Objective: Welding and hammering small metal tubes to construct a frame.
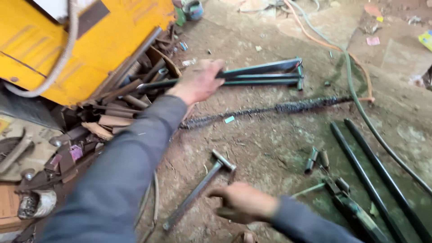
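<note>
Head view is showing the left hand (198,82) gripping a welded frame of dark metal bars (265,74) lying on the dirt floor (270,135) — the right hand (245,202), loosely curled, is hovering beside a hammer (200,186), not yet grasping it.

Hammer (198,191) left of rods (373,180) — ground.

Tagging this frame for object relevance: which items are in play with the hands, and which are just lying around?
In hand:
- left hand gripping the dark metal tube frame
- right hand on the ground beside the hammer

Lying about:
- twisted rod
- two black tubes
- green hose
- yellow machine
- scrap metal pile
- two short cylinders
</note>
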